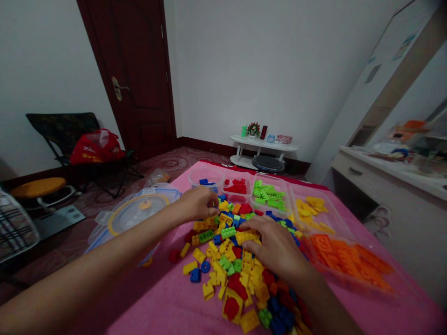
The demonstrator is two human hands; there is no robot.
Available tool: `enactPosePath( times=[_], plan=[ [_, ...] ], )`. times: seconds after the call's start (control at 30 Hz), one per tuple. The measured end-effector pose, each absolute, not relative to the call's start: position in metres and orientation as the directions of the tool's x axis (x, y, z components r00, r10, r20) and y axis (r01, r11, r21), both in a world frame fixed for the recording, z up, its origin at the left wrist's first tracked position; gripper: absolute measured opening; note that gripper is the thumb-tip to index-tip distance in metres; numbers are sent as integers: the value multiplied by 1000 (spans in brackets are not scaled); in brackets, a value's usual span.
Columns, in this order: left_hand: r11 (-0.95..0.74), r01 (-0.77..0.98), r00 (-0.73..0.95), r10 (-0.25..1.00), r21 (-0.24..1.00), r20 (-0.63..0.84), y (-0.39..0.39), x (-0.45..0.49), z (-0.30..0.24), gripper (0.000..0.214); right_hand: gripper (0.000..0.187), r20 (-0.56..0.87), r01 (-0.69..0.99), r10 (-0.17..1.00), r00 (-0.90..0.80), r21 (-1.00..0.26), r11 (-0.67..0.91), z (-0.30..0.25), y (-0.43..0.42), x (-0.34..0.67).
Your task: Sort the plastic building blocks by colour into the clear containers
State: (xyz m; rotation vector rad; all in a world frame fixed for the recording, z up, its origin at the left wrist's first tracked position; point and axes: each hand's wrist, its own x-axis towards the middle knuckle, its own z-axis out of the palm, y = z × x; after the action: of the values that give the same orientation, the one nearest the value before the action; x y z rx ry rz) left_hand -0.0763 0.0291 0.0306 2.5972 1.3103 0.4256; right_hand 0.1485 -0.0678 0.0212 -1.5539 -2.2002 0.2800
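Note:
A mixed heap of toy building bricks point(223, 265), in yellow, blue, red, green and orange, lies on the pink cloth. My left hand point(199, 204) is at the heap's far left edge beside the round tub, its fingers curled together; whatever they hold is hidden. Over the middle of the heap is my right hand point(274, 239), thumb and fingers closing on either side of a yellow toy brick point(247, 236). Beyond the heap stand a clear round tub point(195, 173) with blue bricks, a box of red bricks point(236, 186) and a box of green bricks point(268, 195).
To the right are boxes of yellow bricks point(312, 211) and orange bricks point(349, 260). Clear lids point(139, 214) are stacked at the left edge. A low white stand point(263, 144) is by the wall, a chair with a red bag point(98, 146) near the door, a cabinet point(384, 186) at right.

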Motion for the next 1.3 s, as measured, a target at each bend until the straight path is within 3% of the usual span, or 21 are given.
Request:
enactPosePath(
  times=[0.1,0.17,0.27,0.43,0.57,0.83,0.9,0.97,1.03,1.13,1.23,1.3],
  plan=[
    [-580,805,577,814,127,62,0,-85,19,25,30,191,873,922,-337,-303,381,15,-69,145],
    [-556,824,559,829,111,-2,-8,-90,9,19,29,190,883,921,-341,-270,383,12,-68,143],
    [-555,809,567,824,194,-6,-8,-100,0,20,25,205,887,927,-313,-286,363,14,-68,145],
    [-556,725,533,827,406,180,5,-100,12,30,24,294,871,936,-191,-389,300,26,-66,151],
    [-556,692,458,831,460,314,15,-77,8,29,24,355,844,924,-142,-444,301,32,-65,153],
    [-514,718,459,856,469,237,21,-52,-26,30,26,372,828,922,-109,-479,291,33,-65,157],
    [-494,680,413,869,542,274,21,-51,-20,27,24,386,811,917,-95,-504,296,31,-64,158],
    [-447,559,372,888,699,270,22,-47,-12,23,22,380,759,923,-58,-584,288,28,-61,159],
    [-370,352,378,896,860,231,24,-40,-2,22,24,315,603,949,4,-758,249,24,-58,158],
    [-340,133,363,891,931,274,23,-22,8,26,35,133,104,989,67,-987,126,20,-55,155],
    [-500,187,245,857,845,453,16,-1,13,24,40,14,-378,1000,28,-925,23,20,-55,149],
    [-590,316,213,807,743,550,9,11,13,26,40,-13,-514,1000,15,-858,-3,22,-57,146]
  ],
)
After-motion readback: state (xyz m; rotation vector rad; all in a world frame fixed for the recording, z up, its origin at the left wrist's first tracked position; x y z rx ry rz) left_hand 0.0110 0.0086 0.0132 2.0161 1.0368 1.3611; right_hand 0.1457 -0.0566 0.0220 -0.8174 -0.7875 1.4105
